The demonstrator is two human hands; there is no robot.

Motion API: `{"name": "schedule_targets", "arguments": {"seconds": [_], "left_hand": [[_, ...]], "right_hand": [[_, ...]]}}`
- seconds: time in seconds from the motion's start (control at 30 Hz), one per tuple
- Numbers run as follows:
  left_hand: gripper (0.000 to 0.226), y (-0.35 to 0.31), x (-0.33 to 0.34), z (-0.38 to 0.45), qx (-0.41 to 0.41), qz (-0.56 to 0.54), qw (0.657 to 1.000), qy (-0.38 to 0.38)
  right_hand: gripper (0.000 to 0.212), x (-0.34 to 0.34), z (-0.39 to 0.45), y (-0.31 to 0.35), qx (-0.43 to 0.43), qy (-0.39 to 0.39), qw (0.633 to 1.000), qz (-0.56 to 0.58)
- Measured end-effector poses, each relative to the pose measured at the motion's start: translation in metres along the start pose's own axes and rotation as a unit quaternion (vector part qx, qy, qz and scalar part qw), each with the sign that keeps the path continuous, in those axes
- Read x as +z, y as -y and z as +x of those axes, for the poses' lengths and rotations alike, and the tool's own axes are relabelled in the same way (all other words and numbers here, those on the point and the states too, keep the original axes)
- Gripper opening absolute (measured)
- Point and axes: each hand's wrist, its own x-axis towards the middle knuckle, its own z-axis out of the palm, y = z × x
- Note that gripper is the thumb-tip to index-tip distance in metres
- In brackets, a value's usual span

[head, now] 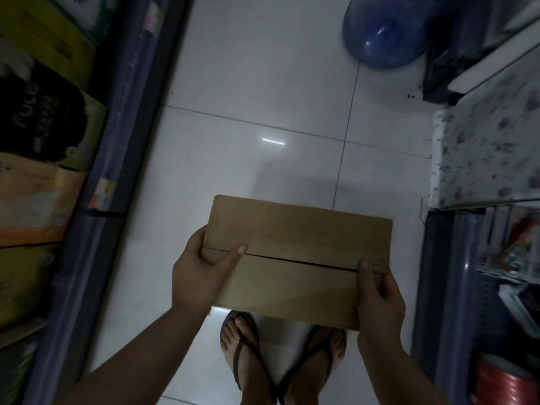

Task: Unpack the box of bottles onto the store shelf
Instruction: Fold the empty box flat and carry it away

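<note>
White tiled aisle | plain brown box point(295, 252) (flaps closed) | left hand point(201, 276), right hand point(380, 302) clasp its ends

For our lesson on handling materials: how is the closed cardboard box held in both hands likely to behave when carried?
The cardboard box probably stays stiff: its panels look flat. Needing the left hand and right hand at opposite ends hints at some weight. Its top flaps look unsealed, so they might open if tipped.

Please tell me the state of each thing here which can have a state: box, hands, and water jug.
box: closed, flaps meet at a seam, held above the floor
left hand: gripping the box's left end
right hand: gripping the box's right end
water jug: standing on the floor, blurred
</note>
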Motion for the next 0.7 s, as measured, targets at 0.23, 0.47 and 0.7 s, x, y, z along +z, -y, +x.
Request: {"name": "schedule_targets", "arguments": {"seconds": [0.23, 0.47, 0.7], "left_hand": [[0.065, -0.098, -0.080, -0.058, 0.021, -0.022, 0.999, -0.016], [0.064, -0.241, -0.211, -0.133, 0.055, -0.039, 0.998, -0.017], [0.061, -0.360, -0.320, -0.198, 0.114, -0.074, 0.991, -0.002]], "right_hand": [[0.037, -0.021, -0.075, 0.110, -0.042, -0.018, 0.997, -0.060], [0.033, -0.048, -0.210, 0.280, -0.104, -0.009, 0.993, -0.062], [0.025, -0.078, -0.331, 0.402, -0.179, -0.029, 0.982, -0.049]]}}
